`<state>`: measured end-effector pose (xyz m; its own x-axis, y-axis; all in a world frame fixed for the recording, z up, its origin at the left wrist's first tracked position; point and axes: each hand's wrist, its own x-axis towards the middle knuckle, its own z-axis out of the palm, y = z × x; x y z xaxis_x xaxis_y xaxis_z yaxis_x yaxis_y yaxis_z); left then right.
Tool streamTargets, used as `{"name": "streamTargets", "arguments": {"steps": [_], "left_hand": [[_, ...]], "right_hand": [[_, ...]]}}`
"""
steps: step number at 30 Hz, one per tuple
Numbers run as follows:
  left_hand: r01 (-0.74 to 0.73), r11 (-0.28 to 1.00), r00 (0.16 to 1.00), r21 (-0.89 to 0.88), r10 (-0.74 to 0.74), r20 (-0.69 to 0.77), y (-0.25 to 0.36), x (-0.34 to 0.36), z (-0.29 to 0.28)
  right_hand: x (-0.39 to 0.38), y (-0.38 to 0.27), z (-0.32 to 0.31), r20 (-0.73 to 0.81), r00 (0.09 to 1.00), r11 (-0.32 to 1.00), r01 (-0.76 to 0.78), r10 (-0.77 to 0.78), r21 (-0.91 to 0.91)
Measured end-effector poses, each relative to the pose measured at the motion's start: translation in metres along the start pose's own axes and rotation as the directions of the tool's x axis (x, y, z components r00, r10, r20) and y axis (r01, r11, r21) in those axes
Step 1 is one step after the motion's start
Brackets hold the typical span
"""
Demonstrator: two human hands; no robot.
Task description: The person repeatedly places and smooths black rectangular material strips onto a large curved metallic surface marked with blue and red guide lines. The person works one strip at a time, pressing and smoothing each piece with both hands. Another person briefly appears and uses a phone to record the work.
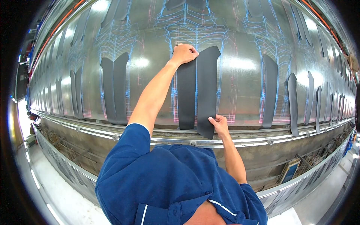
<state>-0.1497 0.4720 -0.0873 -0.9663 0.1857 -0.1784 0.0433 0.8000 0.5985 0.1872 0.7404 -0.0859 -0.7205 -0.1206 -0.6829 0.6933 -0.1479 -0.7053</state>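
Note:
A long dark grey sheet strip (207,90) with a slanted top end lies in front of me, its bottom end hanging over the metal rail. My right hand (219,125) pinches its right edge near the bottom, thumb on top. At its upper left corner my left hand (184,53) is closed, fingertips and thumb pinched on that corner. Just left of it, a second dark grey strip (186,97) lies flat, its top end covered by my left hand. Blue and pink lines are drawn on the shiny metal surface (242,86) around both strips.
A pair of similar strips (114,90) lies to the left, and a single strip (269,90) to the right. Several more run along the surface both ways. A metal rail (165,141) borders the near edge; below it is a recess with a framed panel (290,171).

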Motion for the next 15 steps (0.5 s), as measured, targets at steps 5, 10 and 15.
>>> {"name": "streamTargets", "arguments": {"steps": [5, 10, 15], "left_hand": [[0.036, 0.998, 0.999, 0.046, -0.035, -0.032, -0.0066, 0.0044, 0.0071], [0.055, 0.998, 0.998, 0.042, -0.055, -0.006, -0.0074, 0.0081, 0.0079], [0.117, 0.992, 0.993, -0.044, -0.115, 0.034, -0.0052, 0.0074, 0.0071]], "right_hand": [[-0.0015, -0.0049, 0.0024, 0.024, 0.999, 1.000, -0.031, 0.031, -0.007], [-0.0024, -0.0071, 0.0026, 0.022, 0.997, 0.997, -0.067, 0.068, -0.048], [0.0009, -0.0063, 0.0025, 0.016, 0.996, 0.995, -0.092, 0.093, -0.041]]}}
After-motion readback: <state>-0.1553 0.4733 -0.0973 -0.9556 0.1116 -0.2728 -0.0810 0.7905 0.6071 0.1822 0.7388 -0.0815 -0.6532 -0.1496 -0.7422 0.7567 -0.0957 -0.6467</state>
